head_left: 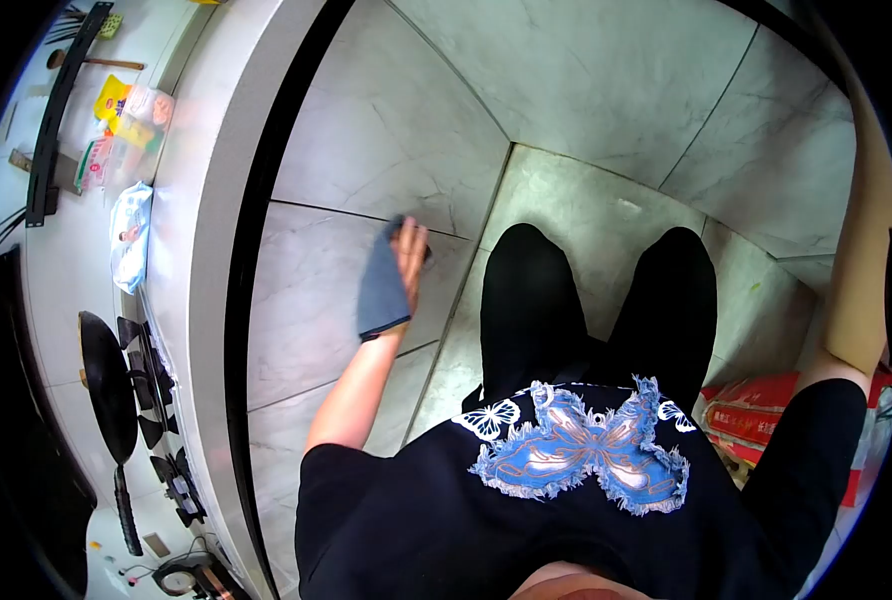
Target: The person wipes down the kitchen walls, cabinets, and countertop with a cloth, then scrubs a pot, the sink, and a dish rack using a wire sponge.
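My left hand (412,262) holds a dark grey cloth (382,290) against the marbled tile wall (326,265) on the left, below the counter edge. The fingers show past the cloth's right side, and the cloth covers part of the palm and wrist. At the right, my right arm (856,250) reaches up along the frame's edge. Its hand is outside the visible picture.
My bent knees (531,285) are over the tiled floor (556,190). The white counter (201,200) at left carries a wipes pack (131,238) and a frying pan (108,385). A red printed bag (746,415) is beside me at right.
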`<state>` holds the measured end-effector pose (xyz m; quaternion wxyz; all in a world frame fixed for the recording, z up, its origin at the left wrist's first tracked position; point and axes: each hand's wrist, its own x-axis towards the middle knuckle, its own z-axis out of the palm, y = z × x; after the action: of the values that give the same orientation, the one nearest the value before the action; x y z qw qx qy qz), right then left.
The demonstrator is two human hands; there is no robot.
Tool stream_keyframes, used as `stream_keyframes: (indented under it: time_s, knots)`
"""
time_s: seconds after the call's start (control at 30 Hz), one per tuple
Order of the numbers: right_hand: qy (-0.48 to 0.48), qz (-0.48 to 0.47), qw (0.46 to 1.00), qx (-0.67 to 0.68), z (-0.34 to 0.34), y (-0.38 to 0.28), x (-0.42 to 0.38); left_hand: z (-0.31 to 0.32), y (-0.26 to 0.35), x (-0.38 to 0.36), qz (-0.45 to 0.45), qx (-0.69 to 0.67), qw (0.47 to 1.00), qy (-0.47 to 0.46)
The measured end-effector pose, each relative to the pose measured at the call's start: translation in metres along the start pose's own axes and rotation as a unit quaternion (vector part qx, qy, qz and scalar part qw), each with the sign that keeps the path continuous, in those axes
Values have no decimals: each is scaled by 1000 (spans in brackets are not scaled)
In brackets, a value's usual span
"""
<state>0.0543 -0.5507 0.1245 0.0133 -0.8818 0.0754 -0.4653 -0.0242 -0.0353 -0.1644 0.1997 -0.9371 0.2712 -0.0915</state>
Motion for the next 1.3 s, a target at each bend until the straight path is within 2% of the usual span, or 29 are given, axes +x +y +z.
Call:
stream_keyframes:
  time_s: [0.03, 0.1, 0.17, 0.23, 0.3, 0.37, 0.43, 0.47, 0.5, 0.57, 0.6, 0.67, 0.7, 0.77, 0.8, 0.87, 0.93, 1.0, 1.1, 1.2, 1.3]
  knots:
    - [22, 5, 999, 22, 8, 3, -3, -12, -9, 0, -44, -7, 999, 23]
    - [66, 12, 995, 68, 24, 8, -8, -87, -9, 37, -139, 22, 989, 55]
    - [62, 25, 995, 67, 20, 6, -9, -109, -20, 75, -191, 137, 959, 159]
    - [55, 18, 996, 66, 10, -2, -12, -114, -33, 120, -200, 126, 936, 261]
    - [48, 6, 997, 61, 5, -3, -12, -105, -39, 163, -162, 87, 925, 333]
    - [40, -11, 998, 55, 4, 2, -13, -83, -44, 208, -84, 67, 917, 384]
    - [55, -56, 996, 50, 7, 6, -17, -63, -34, 243, -77, 70, 942, 320]
    - [63, -77, 994, 48, 10, 8, -18, -27, -27, 276, -116, 14, 958, 261]
    - [71, -98, 992, 46, 12, 11, -18, -51, -8, 276, -35, 360, 928, 84]
    - [75, -75, 994, 33, 15, 19, -13, -16, 3, 283, -56, 243, 935, 253]
    - [71, -74, 994, 23, 16, 19, -14, 1, 10, 283, -57, 238, 936, 252]
    - [64, -62, 996, 2, 17, 20, -14, 21, 34, 280, 39, 325, 945, 25]
    - [64, -60, 996, -7, 18, 20, -15, 34, 43, 278, 41, 321, 946, 25]
    - [64, -54, 996, -20, 18, 17, -14, 71, 59, 269, 134, 346, 921, -117]
    - [60, -52, 997, -25, 20, 18, -12, 118, 62, 257, 136, 343, 922, -118]
    - [56, -44, 997, -40, 25, 14, -8, 215, 63, 230, 145, 234, 961, 20]
    - [46, -39, 997, -44, 35, 13, -1, 231, 65, 196, 141, 82, 986, -20]
    - [41, -34, 997, -52, 41, 12, 4, 233, 64, 163, 113, -39, 990, -79]
    - [35, -33, 996, -75, 42, 12, 8, 232, 68, 125, 49, -211, 966, -140]
    - [36, -22, 995, -95, 38, 15, 9, 206, 71, 86, -24, -333, 931, -148]
    - [23, 0, 994, -103, 42, 14, 13, 161, 62, 57, -111, -431, 890, -100]
